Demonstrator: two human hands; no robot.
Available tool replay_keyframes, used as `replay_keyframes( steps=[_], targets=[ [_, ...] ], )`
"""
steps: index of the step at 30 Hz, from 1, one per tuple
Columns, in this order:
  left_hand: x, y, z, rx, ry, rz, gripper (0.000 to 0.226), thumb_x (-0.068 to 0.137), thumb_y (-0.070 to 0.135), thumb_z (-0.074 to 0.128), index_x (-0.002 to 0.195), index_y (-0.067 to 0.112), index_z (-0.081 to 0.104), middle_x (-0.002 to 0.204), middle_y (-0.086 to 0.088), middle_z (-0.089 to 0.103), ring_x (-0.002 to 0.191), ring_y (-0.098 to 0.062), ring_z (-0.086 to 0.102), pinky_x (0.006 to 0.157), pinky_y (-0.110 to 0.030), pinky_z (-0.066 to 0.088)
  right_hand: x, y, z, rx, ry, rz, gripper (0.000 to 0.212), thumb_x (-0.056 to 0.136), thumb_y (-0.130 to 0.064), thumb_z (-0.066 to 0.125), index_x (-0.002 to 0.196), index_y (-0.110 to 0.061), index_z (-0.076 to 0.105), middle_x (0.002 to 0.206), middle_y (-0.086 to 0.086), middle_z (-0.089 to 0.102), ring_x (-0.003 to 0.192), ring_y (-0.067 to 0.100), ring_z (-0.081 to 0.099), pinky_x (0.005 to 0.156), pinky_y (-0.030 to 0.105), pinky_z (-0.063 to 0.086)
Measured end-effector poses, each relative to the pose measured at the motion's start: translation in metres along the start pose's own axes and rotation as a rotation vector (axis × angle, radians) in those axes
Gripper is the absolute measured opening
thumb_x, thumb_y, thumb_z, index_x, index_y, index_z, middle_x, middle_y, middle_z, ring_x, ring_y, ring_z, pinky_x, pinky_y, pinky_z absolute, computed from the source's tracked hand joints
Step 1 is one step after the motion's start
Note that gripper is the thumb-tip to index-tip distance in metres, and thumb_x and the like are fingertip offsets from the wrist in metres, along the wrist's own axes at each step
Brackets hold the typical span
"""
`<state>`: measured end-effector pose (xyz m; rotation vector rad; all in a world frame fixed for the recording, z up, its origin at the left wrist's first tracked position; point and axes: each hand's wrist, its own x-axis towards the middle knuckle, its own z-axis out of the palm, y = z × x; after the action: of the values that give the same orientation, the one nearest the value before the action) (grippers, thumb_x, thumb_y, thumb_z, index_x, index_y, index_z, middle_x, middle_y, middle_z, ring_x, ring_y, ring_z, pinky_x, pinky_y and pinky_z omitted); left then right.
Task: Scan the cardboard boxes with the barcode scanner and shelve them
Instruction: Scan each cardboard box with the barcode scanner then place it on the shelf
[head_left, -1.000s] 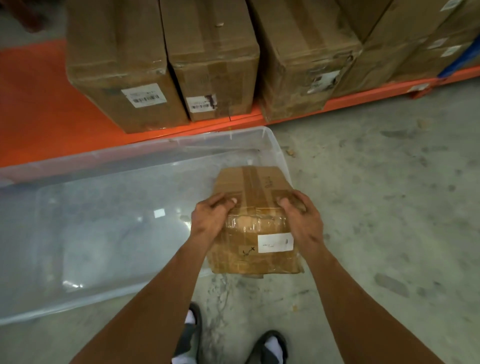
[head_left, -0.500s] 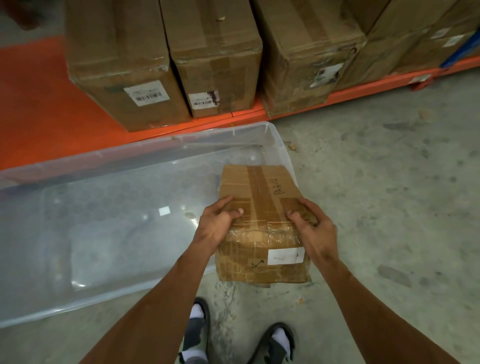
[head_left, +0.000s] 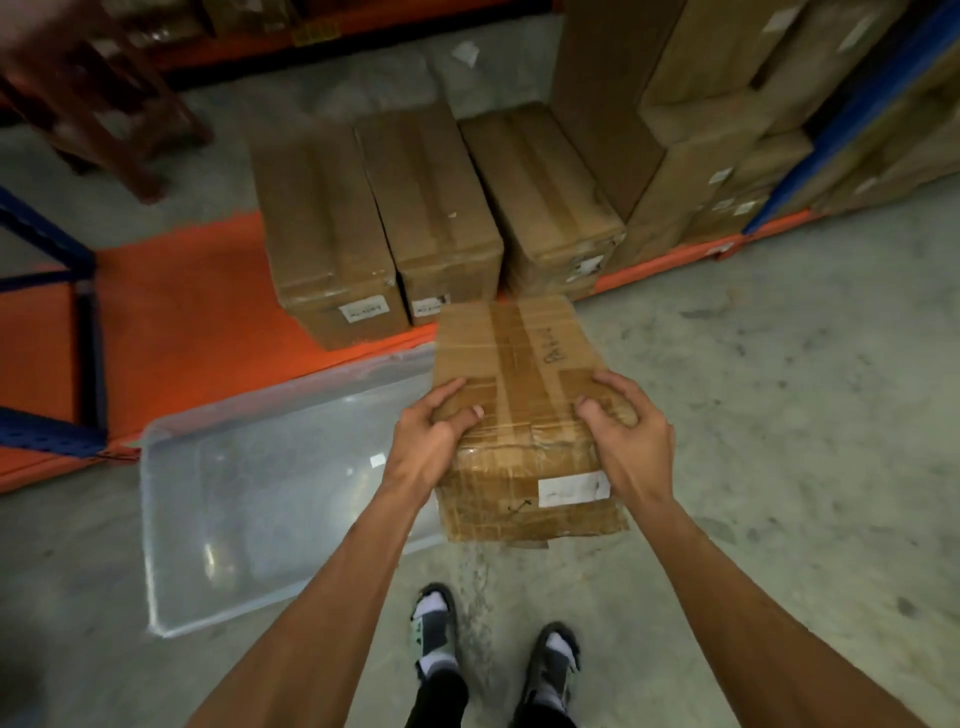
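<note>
I hold a taped cardboard box (head_left: 519, 374) in the air in front of me, above the concrete floor. A white label (head_left: 571, 489) sits on its near face and handwriting runs along its top. My left hand (head_left: 434, 441) grips the box's near left corner, thumb on top. My right hand (head_left: 626, 431) grips the near right corner the same way. No barcode scanner is in view.
A clear plastic bin (head_left: 249, 499) lies on the floor to the left. Three labelled boxes (head_left: 436, 228) stand on the low orange shelf (head_left: 182, 317), with taller stacks (head_left: 727, 130) to the right. A blue rack post (head_left: 47, 260) and a wooden stool (head_left: 104, 109) are far left. My feet (head_left: 493, 644) are below.
The box has come up out of the bin and to the right in both hands. The view has pulled back and up, so more of the shelf and floor shows.
</note>
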<state>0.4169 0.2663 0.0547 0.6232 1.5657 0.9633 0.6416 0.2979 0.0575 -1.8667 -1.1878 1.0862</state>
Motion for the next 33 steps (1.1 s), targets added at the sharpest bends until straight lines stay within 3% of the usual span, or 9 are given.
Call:
replay_keyframes(
  steps=[3, 5, 9, 11, 14, 17, 23, 28, 33],
  targets=[
    [-0.048, 0.064, -0.013, 0.045, -0.018, 0.161, 0.055, 0.086, 0.023, 0.078, 0.137, 0.029, 0.06, 0.125, 0.017, 0.061, 0.11, 0.009, 0.058, 0.087, -0.007, 0.048, -0.025, -0.062, -0.024, 0.072, 0.043, -0.103, 0.031, 0.081, -0.033, 0.081, 0.109, -0.043, 0.074, 0.086, -0.035, 0.07, 0.088, -0.012, 0.065, 0.088, 0.027, 0.056],
    [-0.078, 0.102, -0.019, 0.068, -0.012, 0.27, 0.058, 0.083, 0.026, 0.081, 0.137, 0.029, 0.06, 0.124, 0.026, 0.058, 0.111, 0.016, 0.055, 0.091, -0.007, 0.045, -0.037, -0.1, -0.04, 0.136, 0.048, -0.169, 0.031, 0.082, -0.032, 0.081, 0.11, -0.041, 0.074, 0.085, -0.03, 0.072, 0.086, -0.009, 0.068, 0.083, 0.027, 0.056],
    [-0.139, 0.181, -0.022, 0.096, 0.073, 0.499, 0.05, 0.078, 0.027, 0.083, 0.125, 0.029, 0.068, 0.114, 0.035, 0.061, 0.107, 0.019, 0.056, 0.093, -0.009, 0.047, -0.063, -0.18, -0.079, 0.246, 0.044, -0.32, 0.03, 0.087, -0.018, 0.078, 0.116, -0.025, 0.074, 0.098, -0.03, 0.066, 0.084, -0.024, 0.06, 0.069, 0.001, 0.043],
    [-0.167, 0.216, -0.022, 0.107, 0.089, 0.584, 0.047, 0.076, 0.028, 0.085, 0.12, 0.031, 0.07, 0.111, 0.035, 0.064, 0.105, 0.014, 0.06, 0.089, -0.011, 0.049, -0.075, -0.213, -0.1, 0.266, 0.035, -0.4, 0.03, 0.089, -0.016, 0.078, 0.118, -0.023, 0.073, 0.099, -0.029, 0.063, 0.083, -0.028, 0.057, 0.067, -0.002, 0.041],
    [-0.209, 0.264, -0.026, 0.113, 0.128, 0.7, 0.055, 0.064, 0.037, 0.092, 0.115, 0.034, 0.071, 0.117, 0.021, 0.066, 0.101, 0.007, 0.064, 0.084, -0.014, 0.051, -0.094, -0.264, -0.128, 0.275, 0.028, -0.537, 0.036, 0.085, -0.034, 0.081, 0.119, -0.033, 0.071, 0.102, -0.028, 0.067, 0.085, -0.022, 0.061, 0.073, 0.007, 0.05],
    [-0.248, 0.311, -0.032, 0.112, 0.18, 0.802, 0.063, 0.05, 0.051, 0.091, 0.108, 0.041, 0.072, 0.117, 0.02, 0.066, 0.101, 0.005, 0.065, 0.079, -0.012, 0.051, -0.114, -0.315, -0.156, 0.295, -0.047, -0.671, 0.057, 0.069, -0.061, 0.085, 0.12, -0.043, 0.066, 0.101, -0.03, 0.065, 0.089, -0.013, 0.066, 0.077, 0.016, 0.055],
    [-0.321, 0.391, -0.047, 0.157, 0.237, 0.969, 0.06, 0.057, 0.054, 0.089, 0.113, 0.042, 0.07, 0.118, 0.016, 0.065, 0.101, 0.001, 0.065, 0.083, -0.023, 0.057, -0.151, -0.395, -0.191, 0.361, -0.11, -0.894, 0.079, 0.056, -0.072, 0.081, 0.126, -0.042, 0.06, 0.102, -0.026, 0.064, 0.091, -0.019, 0.063, 0.069, 0.01, 0.055],
    [-0.358, 0.446, -0.062, 0.181, 0.297, 1.097, 0.058, 0.059, 0.052, 0.089, 0.113, 0.041, 0.071, 0.12, 0.014, 0.066, 0.104, 0.001, 0.064, 0.08, -0.018, 0.054, -0.168, -0.459, -0.206, 0.386, -0.115, -1.023, 0.09, 0.054, -0.08, 0.074, 0.131, -0.037, 0.058, 0.105, -0.027, 0.06, 0.088, -0.003, 0.068, 0.072, 0.025, 0.063],
    [-0.366, 0.494, -0.093, 0.207, 0.369, 1.172, 0.061, 0.057, 0.057, 0.087, 0.113, 0.043, 0.07, 0.119, 0.017, 0.065, 0.104, 0.001, 0.063, 0.082, -0.017, 0.052, -0.161, -0.523, -0.194, 0.334, -0.123, -1.131, 0.098, 0.05, -0.088, 0.073, 0.133, -0.038, 0.057, 0.11, -0.023, 0.062, 0.103, 0.005, 0.066, 0.084, 0.033, 0.062]
  ],
)
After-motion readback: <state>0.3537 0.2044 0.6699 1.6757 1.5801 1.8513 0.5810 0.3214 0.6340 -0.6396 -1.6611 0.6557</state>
